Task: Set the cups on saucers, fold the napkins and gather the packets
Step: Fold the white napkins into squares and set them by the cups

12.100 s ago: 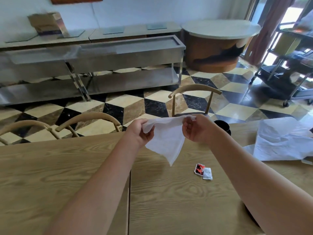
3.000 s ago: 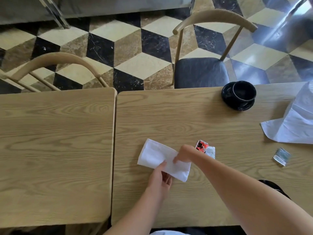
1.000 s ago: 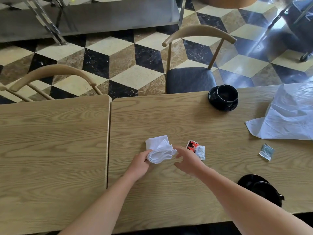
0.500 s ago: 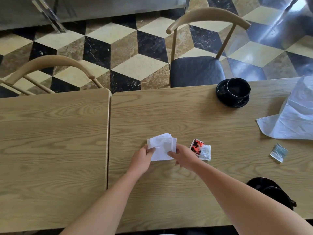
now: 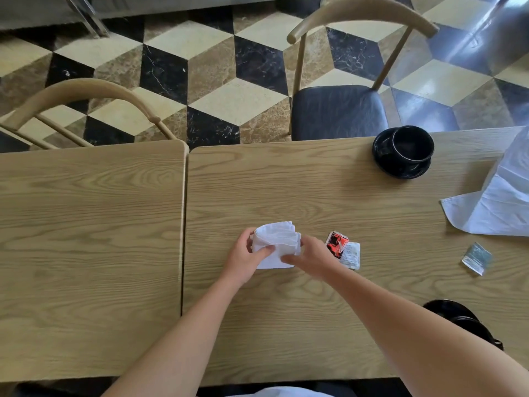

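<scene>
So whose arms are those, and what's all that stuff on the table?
They belong to a person wearing a camera on their head, so you look down as they do. No robot here. The left hand and right hand both hold a white napkin, folded small, on a wooden table. Beside it lie a red packet and a white packet, with a greenish packet further right. A black cup sits on a saucer at the far edge. Another napkin lies unfolded on the right.
</scene>
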